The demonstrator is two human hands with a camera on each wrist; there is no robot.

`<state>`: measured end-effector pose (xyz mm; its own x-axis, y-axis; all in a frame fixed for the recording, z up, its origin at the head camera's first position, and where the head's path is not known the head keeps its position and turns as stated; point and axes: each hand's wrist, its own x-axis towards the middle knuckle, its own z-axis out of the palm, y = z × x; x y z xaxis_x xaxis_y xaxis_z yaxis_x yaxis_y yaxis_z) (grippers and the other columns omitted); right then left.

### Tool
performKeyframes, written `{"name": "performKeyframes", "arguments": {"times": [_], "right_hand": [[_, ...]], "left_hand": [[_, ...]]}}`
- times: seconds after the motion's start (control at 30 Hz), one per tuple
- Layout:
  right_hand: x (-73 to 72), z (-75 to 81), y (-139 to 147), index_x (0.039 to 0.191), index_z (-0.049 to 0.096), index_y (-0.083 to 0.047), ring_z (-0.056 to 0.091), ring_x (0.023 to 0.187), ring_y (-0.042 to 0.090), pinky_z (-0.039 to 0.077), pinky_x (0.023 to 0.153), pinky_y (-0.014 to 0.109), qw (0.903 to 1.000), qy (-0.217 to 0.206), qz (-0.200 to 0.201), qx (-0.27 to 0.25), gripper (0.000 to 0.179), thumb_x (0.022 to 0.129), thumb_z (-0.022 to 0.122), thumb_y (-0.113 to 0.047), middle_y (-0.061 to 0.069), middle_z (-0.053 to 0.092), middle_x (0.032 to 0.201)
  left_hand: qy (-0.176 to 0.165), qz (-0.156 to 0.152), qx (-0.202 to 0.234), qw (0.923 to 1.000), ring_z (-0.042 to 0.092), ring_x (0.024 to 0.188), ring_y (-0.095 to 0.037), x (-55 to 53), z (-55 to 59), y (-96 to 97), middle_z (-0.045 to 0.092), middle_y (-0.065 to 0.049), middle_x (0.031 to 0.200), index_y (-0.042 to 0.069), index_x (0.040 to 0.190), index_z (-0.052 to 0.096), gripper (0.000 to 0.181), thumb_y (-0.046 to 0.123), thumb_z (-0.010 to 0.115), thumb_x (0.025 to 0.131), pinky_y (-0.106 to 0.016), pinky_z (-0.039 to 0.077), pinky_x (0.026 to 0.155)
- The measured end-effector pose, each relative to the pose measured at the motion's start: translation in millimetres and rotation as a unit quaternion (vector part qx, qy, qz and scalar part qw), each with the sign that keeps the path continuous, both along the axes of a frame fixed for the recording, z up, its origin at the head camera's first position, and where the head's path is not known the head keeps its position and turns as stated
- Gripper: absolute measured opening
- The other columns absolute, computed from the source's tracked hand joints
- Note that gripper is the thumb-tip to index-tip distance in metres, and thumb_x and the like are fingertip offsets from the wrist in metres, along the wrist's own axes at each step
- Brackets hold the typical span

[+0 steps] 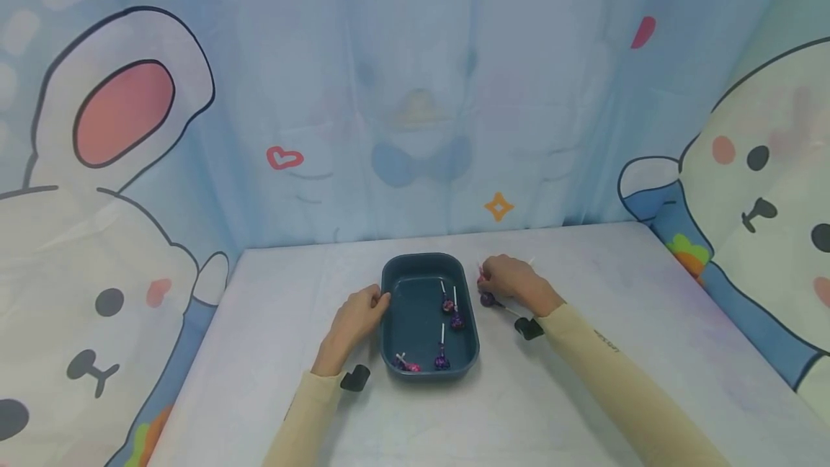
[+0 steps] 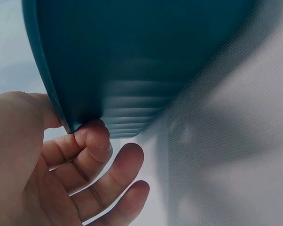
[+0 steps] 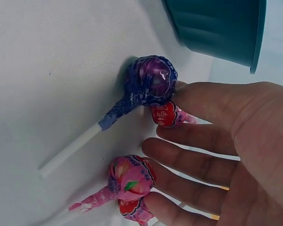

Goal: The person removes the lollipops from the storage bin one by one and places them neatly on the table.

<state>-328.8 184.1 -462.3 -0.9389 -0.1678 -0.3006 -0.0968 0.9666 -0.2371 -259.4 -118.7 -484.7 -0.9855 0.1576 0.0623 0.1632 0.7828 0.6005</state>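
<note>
My left hand (image 1: 359, 317) grips the left rim of a dark teal rectangular tray (image 1: 407, 269), thumb inside and fingers under the lip in the left wrist view. Several wrapped lollipops lie in the tray, including a purple one (image 1: 442, 362) near the front. To the right of the tray, my right hand (image 1: 515, 281) pinches a red-and-pink lollipop (image 3: 165, 114) between thumb and index finger. A purple lollipop (image 3: 153, 81) partly covers it and the thumb tip. By the other fingers lie a pink lollipop (image 3: 131, 177) and a red one (image 3: 133, 209).
The tray stands on a white cloth-covered table (image 1: 285, 294). Behind the table hangs a light blue curtain (image 1: 415, 42) with cartoon prints. A dark wrist camera (image 1: 355, 378) sits at the left wrist, another (image 1: 528, 328) at the right.
</note>
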Motion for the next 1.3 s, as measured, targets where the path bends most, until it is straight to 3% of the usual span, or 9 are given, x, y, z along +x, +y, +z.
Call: {"name": "performKeyframes", "arguments": {"times": [0.2,0.33,0.43,0.6,0.73,0.8,0.97,1.3], "right_hand": [[0.7,3.8,-0.8,0.099,0.062,-0.007,0.054,0.072,0.019,0.042,0.062,0.033,1.0000,0.004,-0.005,0.006,0.031,0.084,0.064,-0.034,0.006,0.062,0.085],[2.6,11.9,-1.6,0.119,0.055,-0.005,0.054,0.078,0.021,0.045,0.066,0.036,0.9999,0.015,-0.002,0.001,0.050,0.083,0.064,-0.039,0.010,0.061,0.103],[3.2,18.4,-1.7,0.123,0.051,-0.004,0.055,0.075,0.019,0.044,0.066,0.035,0.9996,0.024,0.009,-0.005,0.056,0.083,0.063,-0.041,0.013,0.060,0.109],[5.5,28.0,-4.7,0.126,0.048,-0.004,0.059,0.063,0.019,0.046,0.072,0.037,0.9983,0.039,0.041,-0.011,0.058,0.085,0.061,-0.042,0.010,0.063,0.105],[11.1,37.3,-11.9,0.125,0.049,-0.003,0.061,0.079,0.020,0.045,0.085,0.043,0.9957,0.060,0.068,-0.015,0.058,0.085,0.061,-0.042,0.003,0.069,0.089],[14.5,41.8,-16.1,0.123,0.051,-0.002,0.060,0.090,0.021,0.045,0.087,0.045,0.9928,0.082,0.086,-0.014,0.057,0.084,0.062,-0.042,0.003,0.069,0.092],[20.6,48.5,-26.0,0.119,0.054,-0.004,0.058,0.096,0.023,0.046,0.082,0.042,0.9875,0.115,0.108,-0.005,0.054,0.083,0.064,-0.042,0.011,0.061,0.110],[25.9,53.8,-41.6,0.116,0.057,-0.006,0.057,0.084,0.017,0.048,0.075,0.037,0.9831,0.124,0.133,0.019,0.050,0.082,0.064,-0.043,0.008,0.062,0.102]], "left_hand": [[-0.002,0.002,0.001,1.0000,0.042,0.051,-0.011,-0.5,-2.2,-0.7,0.047,0.003,0.059,0.015,0.075,0.050,0.029,0.037,0.046,0.093,-0.027,0.033,0.046],[-0.006,0.007,0.000,1.0000,0.042,0.051,-0.010,-0.9,-2.8,-0.7,0.046,0.004,0.058,0.015,0.074,0.049,0.031,0.039,0.046,0.093,-0.026,0.033,0.046],[-0.008,0.007,0.002,0.9999,0.042,0.051,-0.011,-0.8,-2.8,-0.7,0.047,0.003,0.058,0.015,0.074,0.049,0.031,0.039,0.046,0.093,-0.026,0.033,0.046],[-0.008,0.007,-0.002,0.9999,0.042,0.051,-0.011,-1.1,-2.3,-0.7,0.047,0.003,0.059,0.015,0.075,0.049,0.030,0.038,0.046,0.093,-0.027,0.033,0.047],[-0.006,0.009,-0.006,0.9999,0.043,0.052,-0.011,-1.2,-2.1,-0.6,0.047,0.003,0.059,0.015,0.074,0.049,0.030,0.038,0.046,0.093,-0.027,0.033,0.047],[-0.006,0.010,-0.008,0.9999,0.043,0.052,-0.011,-1.2,-2.1,-0.6,0.047,0.003,0.059,0.015,0.074,0.049,0.030,0.038,0.046,0.093,-0.027,0.033,0.047],[-0.010,0.013,-0.008,0.9998,0.043,0.052,-0.011,-1.2,-1.9,-0.5,0.048,0.003,0.059,0.015,0.074,0.049,0.030,0.038,0.046,0.093,-0.027,0.034,0.048],[-0.003,0.004,-0.002,1.0000,0.042,0.052,-0.011,-1.8,-2.4,-0.4,0.046,0.003,0.059,0.015,0.074,0.049,0.030,0.038,0.047,0.093,-0.027,0.033,0.047]]}}
